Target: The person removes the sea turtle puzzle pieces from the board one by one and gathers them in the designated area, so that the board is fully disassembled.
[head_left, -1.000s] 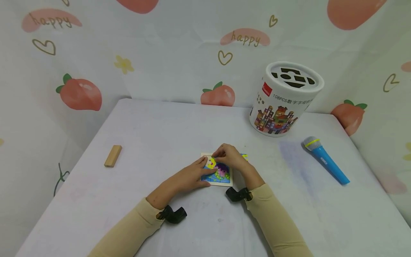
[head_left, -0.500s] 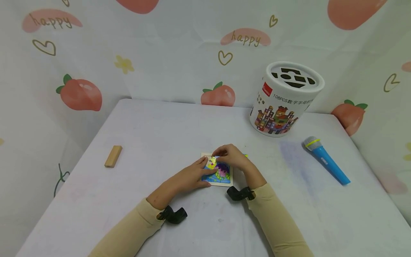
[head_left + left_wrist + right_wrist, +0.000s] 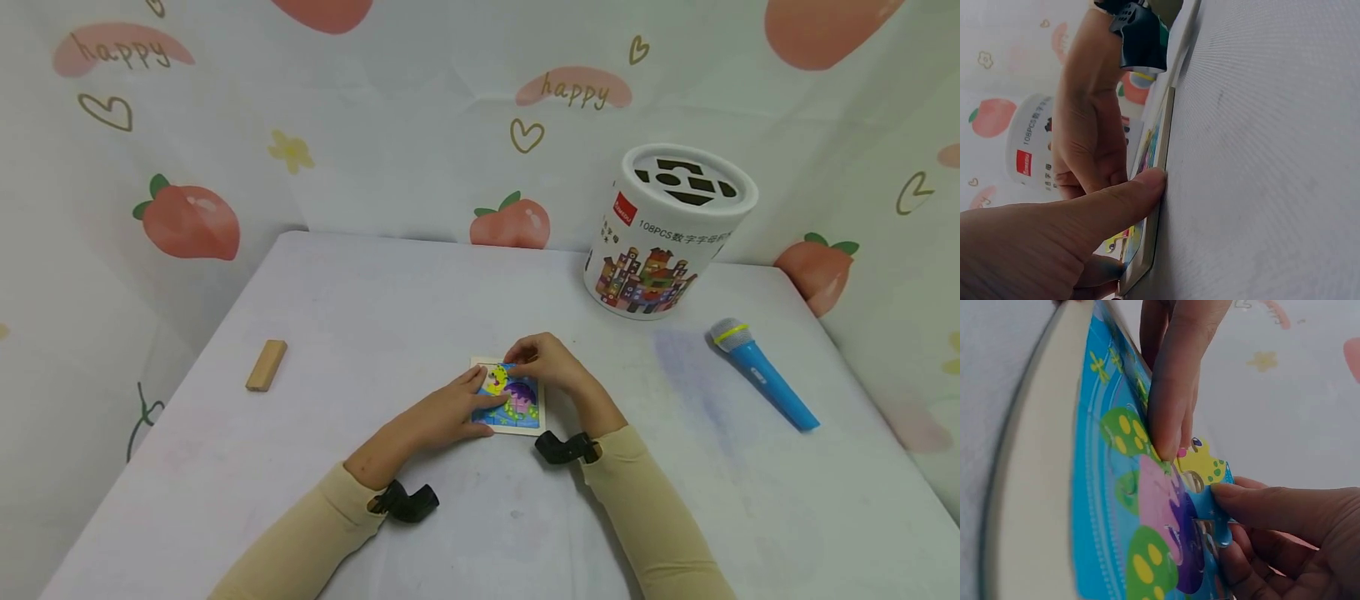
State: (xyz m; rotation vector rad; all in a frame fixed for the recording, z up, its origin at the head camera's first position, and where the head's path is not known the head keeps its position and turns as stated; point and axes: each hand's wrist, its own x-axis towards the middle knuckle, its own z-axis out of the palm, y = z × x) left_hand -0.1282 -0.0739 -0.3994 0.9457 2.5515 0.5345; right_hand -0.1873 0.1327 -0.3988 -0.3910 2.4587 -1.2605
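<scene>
Puzzle [image 3: 1155, 494] looks glossy w/ matt wood frame [image 3: 1029, 481], block [image 3: 266, 366] matt wood, mic handle [image 3: 776, 387] smooth plastic

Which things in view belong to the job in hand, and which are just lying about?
In the job:
- framed jigsaw, left hand against it
- jigsaw piece, pinched by the right hand at the picture

Lying about, untouched:
- wooden block, person's left
- white printed tub, back right
- blue microphone, far right
</scene>
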